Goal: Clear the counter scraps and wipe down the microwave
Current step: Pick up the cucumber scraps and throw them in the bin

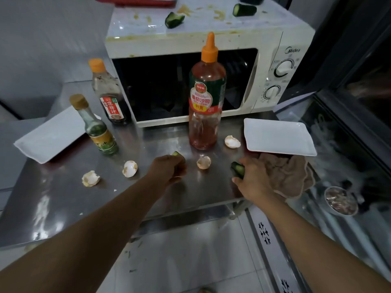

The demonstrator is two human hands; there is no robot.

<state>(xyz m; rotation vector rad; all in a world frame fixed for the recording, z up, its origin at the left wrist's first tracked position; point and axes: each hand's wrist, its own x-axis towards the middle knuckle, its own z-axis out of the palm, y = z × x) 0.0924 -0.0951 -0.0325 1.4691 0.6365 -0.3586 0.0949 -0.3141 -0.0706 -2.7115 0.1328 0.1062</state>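
On the steel counter, my left hand grips a green cucumber piece. My right hand holds another cucumber piece near the front edge. Several eggshell halves lie about: one at the left, one beside my left hand, one between my hands, one by the plate. A beige cloth lies crumpled right of my right hand. The white microwave has a stained top bearing two cucumber ends.
A tall ketchup bottle stands before the microwave door. Two sauce bottles stand at the left. White rectangular plates sit at the left and right. A metal bowl sits lower right, below the counter.
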